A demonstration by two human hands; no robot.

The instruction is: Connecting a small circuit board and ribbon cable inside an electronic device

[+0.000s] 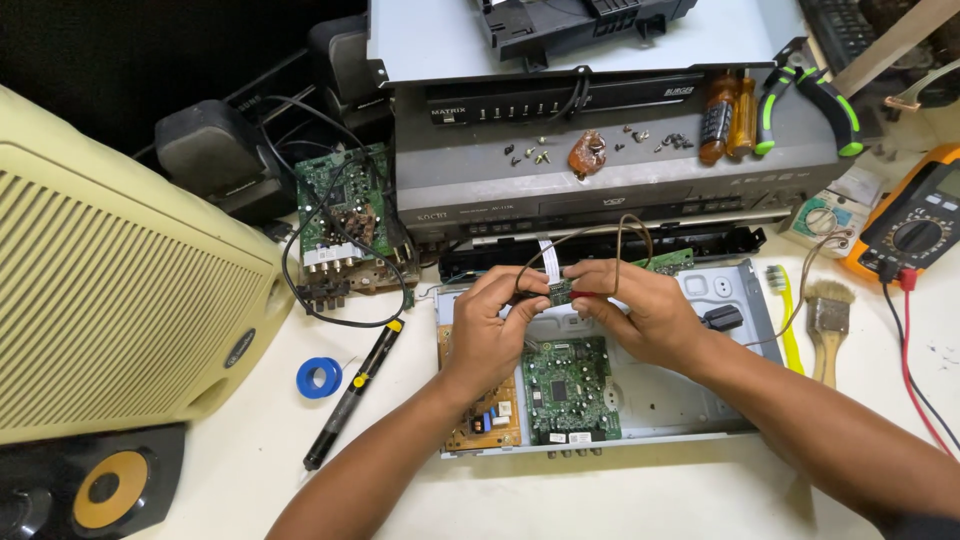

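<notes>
White workbench, crowded with repair gear, seen from above. At centre, an opened disc-player chassis with lid off: green main board seated in the middle, tan power-supply board along its left side, bare metal floor to the right. Black front panel detached and lying just behind the chassis, joined by a white ribbon cable.

Above the chassis, a small green circuit board pinched from both sides: left hand closed on its left end with thumb and fingertips, right hand clamped on its right end, a red-tipped bit showing beside the fingers. Brown wire looping up from the little board and back down.

Judged from the layout: case opened, screws out, front panel freed, small board lifted clear. Apparently left: whatever work on the little board, then refitting, closing up and screwing down. Cannot tell whether any fault found or fixed.

Behind, a grey video player serving as a shelf: loose screws, two amber-handled screwdrivers, green-handled pliers. Further left, another green circuit board with black cable, small dark speakers, a large cream speaker grille. On the bench: blue tape roll, black soldering iron, yellow toothbrush, paintbrush, orange multimeter with red and black leads.
</notes>
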